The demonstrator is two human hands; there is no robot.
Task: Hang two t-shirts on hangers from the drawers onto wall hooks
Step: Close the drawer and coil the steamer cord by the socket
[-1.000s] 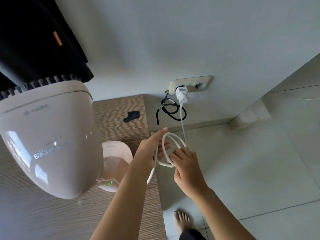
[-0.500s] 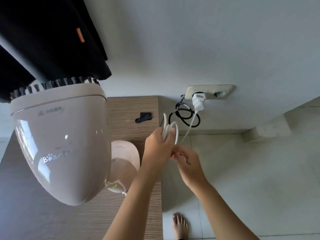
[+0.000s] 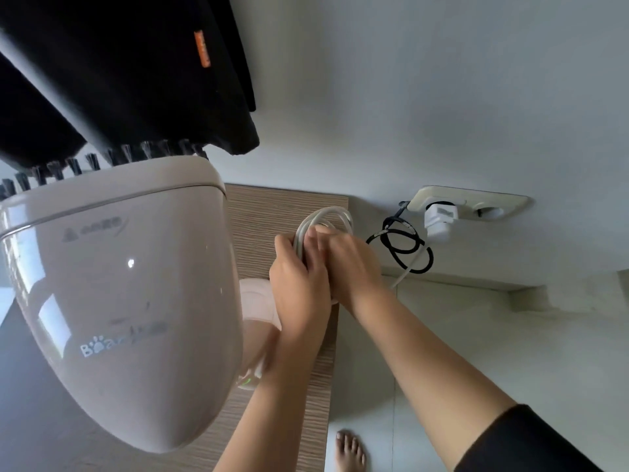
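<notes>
Since the earlier frame our hands have moved left over the wooden top (image 3: 289, 206). Left hand (image 3: 299, 284) and right hand (image 3: 347, 264) both clasp the coiled white cable (image 3: 323, 216). The steamer (image 3: 119, 301) reads "Bear". The black t-shirt (image 3: 129, 73) hangs above, the wall to its right free.

I see a wood-grain drawer top (image 3: 286, 206) running up to the wall. 1 white steamer (image 3: 119, 301) stands on it, its base (image 3: 253, 301) near the right edge and its big head leaning out over the left part. Right of the top lies pale tiled floor (image 3: 510, 352), with 1 bare foot (image 3: 350, 453) on it just beside the right edge.
</notes>
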